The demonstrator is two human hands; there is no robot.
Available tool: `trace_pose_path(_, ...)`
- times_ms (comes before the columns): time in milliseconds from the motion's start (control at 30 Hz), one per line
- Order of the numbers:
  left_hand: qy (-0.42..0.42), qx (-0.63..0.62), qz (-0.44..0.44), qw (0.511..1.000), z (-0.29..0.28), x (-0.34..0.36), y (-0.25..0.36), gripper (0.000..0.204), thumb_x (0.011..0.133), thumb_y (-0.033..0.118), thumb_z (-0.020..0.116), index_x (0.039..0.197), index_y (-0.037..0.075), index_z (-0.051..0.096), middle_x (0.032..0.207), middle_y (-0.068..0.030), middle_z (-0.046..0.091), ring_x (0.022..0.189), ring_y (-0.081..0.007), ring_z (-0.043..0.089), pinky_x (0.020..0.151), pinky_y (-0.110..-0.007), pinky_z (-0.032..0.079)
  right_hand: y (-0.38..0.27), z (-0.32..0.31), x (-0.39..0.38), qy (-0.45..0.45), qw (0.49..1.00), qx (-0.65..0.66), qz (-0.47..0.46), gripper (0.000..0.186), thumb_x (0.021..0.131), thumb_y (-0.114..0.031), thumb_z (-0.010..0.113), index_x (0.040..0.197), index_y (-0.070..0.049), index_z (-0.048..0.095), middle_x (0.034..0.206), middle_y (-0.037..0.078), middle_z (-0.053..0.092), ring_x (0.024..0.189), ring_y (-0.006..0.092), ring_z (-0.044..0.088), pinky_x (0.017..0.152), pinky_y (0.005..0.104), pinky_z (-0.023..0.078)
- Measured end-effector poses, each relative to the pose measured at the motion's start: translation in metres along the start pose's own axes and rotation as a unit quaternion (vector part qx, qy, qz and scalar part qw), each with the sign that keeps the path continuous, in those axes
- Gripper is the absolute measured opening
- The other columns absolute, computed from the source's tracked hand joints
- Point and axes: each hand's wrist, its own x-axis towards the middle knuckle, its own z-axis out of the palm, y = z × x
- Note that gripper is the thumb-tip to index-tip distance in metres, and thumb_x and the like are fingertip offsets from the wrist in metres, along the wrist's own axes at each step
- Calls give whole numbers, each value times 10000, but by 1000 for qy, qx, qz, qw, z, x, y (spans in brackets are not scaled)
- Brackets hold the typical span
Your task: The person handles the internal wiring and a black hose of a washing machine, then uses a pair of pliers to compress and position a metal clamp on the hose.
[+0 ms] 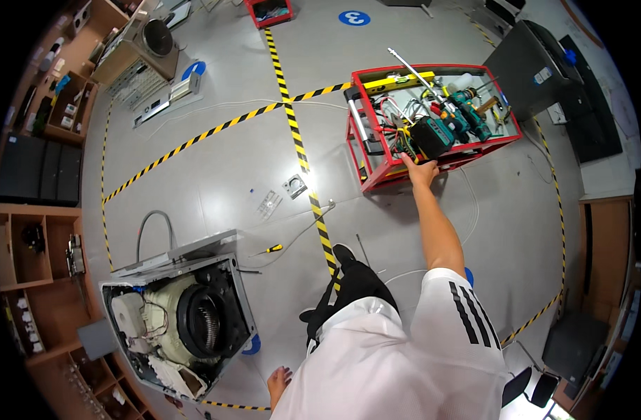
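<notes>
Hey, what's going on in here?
Someone has their right hand on the near edge of a red metal cart full of tools, including a teal-and-black power drill. Their left hand hangs low and seems to hold nothing. On the floor, an opened grey metal machine with a round black opening sits beyond a yellow-and-black screwdriver.
</notes>
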Motion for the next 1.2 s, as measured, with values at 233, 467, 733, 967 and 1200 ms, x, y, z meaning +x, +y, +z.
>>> trace_pose_path(233,62,-11,-25,998,15,4,15,411,893,307,543,1113,-41,531,1037,-153,625,927,-246,622,769,-335,492,22,15,25,11,1000,9,0,893,520,-462,830,1150,66,480,1164,244,467,1113,364,441,943,401,386)
trace_pose_path(467,13,-3,-21,1000,25,59,-93,394,881,275,562,1027,-91,568,933,-143,657,822,-220,638,725,-302,503,33,21,18,75,994,8,-84,632,552,-448,818,918,32,630,988,164,584,817,282,606,757,352,471)
trace_pose_path(733,26,-18,-4,1000,59,32,25,361,891,276,544,1054,-45,574,968,-135,651,860,-204,635,715,-313,502,16,-14,12,-65,919,348,173,489,685,-361,773,968,13,634,933,119,633,804,212,647,661,297,466)
trace_pose_path(967,15,-75,1,997,67,45,26,375,889,308,544,1089,-8,576,999,-99,650,882,-180,630,745,-299,484,11,-45,-59,-246,786,524,215,401,818,-270,673,1085,0,546,991,118,615,943,210,611,730,272,451)
trace_pose_path(1200,47,30,177,983,61,20,135,433,898,334,537,1129,-31,572,998,-109,643,907,-169,604,795,-278,467,-1,-52,-171,-490,749,406,187,358,846,-214,626,1091,31,539,875,114,639,768,202,626,709,280,480)
